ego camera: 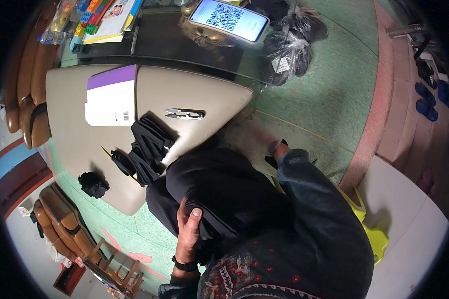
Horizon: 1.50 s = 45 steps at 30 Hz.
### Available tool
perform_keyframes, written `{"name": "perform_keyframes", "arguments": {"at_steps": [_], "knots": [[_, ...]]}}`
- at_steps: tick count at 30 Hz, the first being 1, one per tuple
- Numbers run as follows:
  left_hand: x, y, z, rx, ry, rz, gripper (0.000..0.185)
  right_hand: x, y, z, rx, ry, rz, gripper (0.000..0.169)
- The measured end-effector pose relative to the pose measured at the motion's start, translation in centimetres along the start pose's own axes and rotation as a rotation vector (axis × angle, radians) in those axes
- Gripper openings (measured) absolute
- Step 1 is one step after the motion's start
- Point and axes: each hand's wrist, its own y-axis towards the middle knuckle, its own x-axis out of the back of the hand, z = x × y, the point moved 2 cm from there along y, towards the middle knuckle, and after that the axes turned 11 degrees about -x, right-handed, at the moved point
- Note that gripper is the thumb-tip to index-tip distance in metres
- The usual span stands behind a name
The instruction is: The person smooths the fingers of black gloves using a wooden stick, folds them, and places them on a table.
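Observation:
My left hand (188,228), a dark band at its wrist, grips the edge of a black cloth (224,190) between thumb and fingers; the cloth lies over my lap. My right hand is not visible. Beyond the lap, on a beige padded seat (71,145), lie bundles of folded black fabric (149,138) and a smaller black roll (122,163) by a thin wooden stick (106,152). A crumpled black piece (93,184) sits near the seat's left edge. Thread snips (185,113) lie to the right of a white and purple booklet (111,101).
Behind the seat, a dark glass-topped table (161,41) bears papers (110,22), toy bricks (91,18) and a phone with a lit screen (228,20). Dark-filled plastic bags (288,56) are at the upper right. A yellow-green plastic stool (376,239) shows behind my denim-clad leg.

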Motion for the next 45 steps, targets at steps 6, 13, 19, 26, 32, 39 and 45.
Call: {"name": "perform_keyframes", "arguments": {"at_steps": [6, 13, 19, 26, 32, 39, 45], "knots": [[0.2, 0.4, 0.1, 0.056, -0.069, -0.009, 0.096, -0.6, -1.4, -0.6, -0.026, 0.031, -0.009, 0.039], [0.3, 1.5, 0.1, -0.019, -0.134, 0.066, 0.087, -1.2, 1.7, 1.9, 0.023, 0.008, -0.045, 0.039], [-0.4, 2.0, -1.2, -0.126, -0.205, 0.110, 0.067, -1.3, 4.0, 3.2, 0.047, -0.002, -0.076, 0.038], [-0.1, 2.3, -1.0, -0.160, -0.214, 0.140, 0.060, -1.4, 0.7, 1.9, 0.005, -0.002, -0.056, 0.037], [-0.1, 2.3, -1.1, -0.138, -0.219, 0.114, 0.059, -1.6, 0.7, 2.0, -0.001, -0.015, -0.062, 0.037], [-0.3, 2.9, -1.0, -0.167, -0.207, 0.163, 0.060, -2.4, 2.9, 2.6, 0.015, -0.042, -0.103, 0.036], [-0.1, 2.5, -1.0, -0.132, -0.201, 0.129, 0.066, -3.1, 3.5, 2.3, -0.001, -0.095, -0.133, 0.036]]}}
